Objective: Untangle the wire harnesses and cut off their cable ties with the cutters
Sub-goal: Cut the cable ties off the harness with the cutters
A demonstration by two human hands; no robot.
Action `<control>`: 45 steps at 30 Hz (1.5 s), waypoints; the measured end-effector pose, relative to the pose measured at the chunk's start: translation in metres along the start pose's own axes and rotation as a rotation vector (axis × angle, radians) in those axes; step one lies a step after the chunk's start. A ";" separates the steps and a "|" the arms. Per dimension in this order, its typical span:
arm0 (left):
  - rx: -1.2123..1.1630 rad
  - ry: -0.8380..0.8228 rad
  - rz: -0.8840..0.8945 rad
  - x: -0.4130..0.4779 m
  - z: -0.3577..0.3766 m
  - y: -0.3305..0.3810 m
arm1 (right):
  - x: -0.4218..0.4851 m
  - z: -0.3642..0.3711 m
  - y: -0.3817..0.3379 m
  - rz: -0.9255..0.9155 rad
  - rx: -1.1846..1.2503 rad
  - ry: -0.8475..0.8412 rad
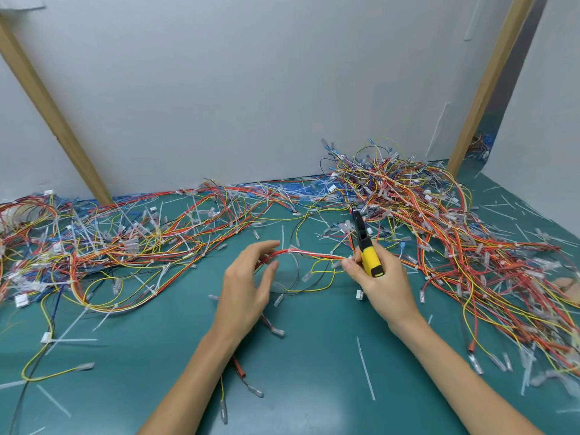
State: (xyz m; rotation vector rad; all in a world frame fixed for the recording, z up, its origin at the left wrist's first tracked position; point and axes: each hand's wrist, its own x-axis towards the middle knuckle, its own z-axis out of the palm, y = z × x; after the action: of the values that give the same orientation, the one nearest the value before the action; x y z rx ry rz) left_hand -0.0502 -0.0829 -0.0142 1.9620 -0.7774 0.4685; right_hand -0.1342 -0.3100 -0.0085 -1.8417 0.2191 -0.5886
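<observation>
1. Two hands meet at the centre of the green mat [314, 403]. The left hand [248, 287] is slack, thumb and fingers lying loosely about one end of a red-and-white harness [314, 255] without clamping it. The right hand [384, 279] is wrapped round the yellow handle of the cutters [369, 257], tips toward 12 o'clock, and nips the harness's other end beside that handle
2. Location: the harness arches between the hands. A tangled heap [423, 208] lies at 2 o'clock and a flatter spread [103, 246] at 9 o'clock. White tie offcuts [365, 368] litter the mat toward 5 o'clock
3. Technique, as judged: draw the harness taut and clear of neighbouring loops, find its tie, then slip only one blade under the strap, so that no insulation is nicked
4. Not resolved: whether a tie remains on the held harness; how the cutter blades stand, since they are lost against the wires behind; the right fingertips, hidden by the handle; and a blurred tan shape cut off at 3 o'clock
</observation>
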 end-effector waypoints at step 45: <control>0.179 -0.167 -0.027 -0.010 0.011 0.011 | 0.008 -0.020 -0.002 -0.109 -0.065 -0.146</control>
State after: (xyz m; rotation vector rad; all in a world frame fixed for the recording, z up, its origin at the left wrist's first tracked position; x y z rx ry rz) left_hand -0.0651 -0.0937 -0.0185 2.1975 -0.8364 0.3719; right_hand -0.1378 -0.3297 0.0004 -1.9591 0.0411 -0.5246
